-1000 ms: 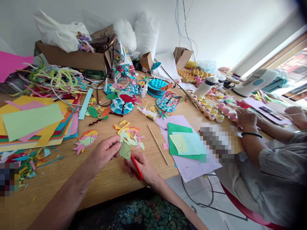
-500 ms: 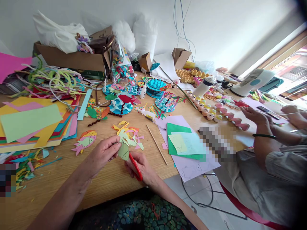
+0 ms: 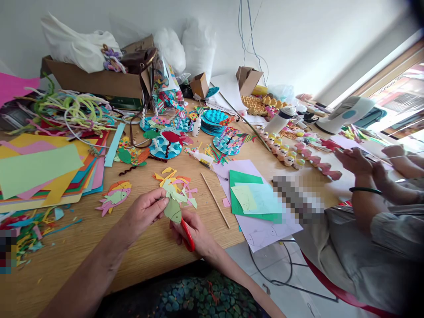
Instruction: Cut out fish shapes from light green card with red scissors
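Note:
Between thumb and fingers, my left hand (image 3: 150,207) pinches a light green paper fish (image 3: 173,210) with a drawn eye and gill line. My right hand (image 3: 192,230) is closed on red-handled scissors (image 3: 187,236), at the lower right edge of the fish; their blades are mostly hidden. Yellow, orange and pink paper scraps (image 3: 190,193) lie behind the fish. To the left of my left hand rests a layered pink, orange and green paper fish (image 3: 115,196). A thin wooden stick (image 3: 215,201) lies right of the scraps.
Coloured sheets (image 3: 39,170) are stacked at the left, with cuttings (image 3: 36,229) in front. Green and lilac sheets (image 3: 261,234) lie at the right. Farther back are blue paper discs (image 3: 165,148), glue bottles (image 3: 196,126) and a cardboard box (image 3: 92,81). A person's hands (image 3: 361,165) are at the right.
The green fish has turned slightly and now shows more of its head beside the scissors. At the right, the other person's hands have shifted slightly.

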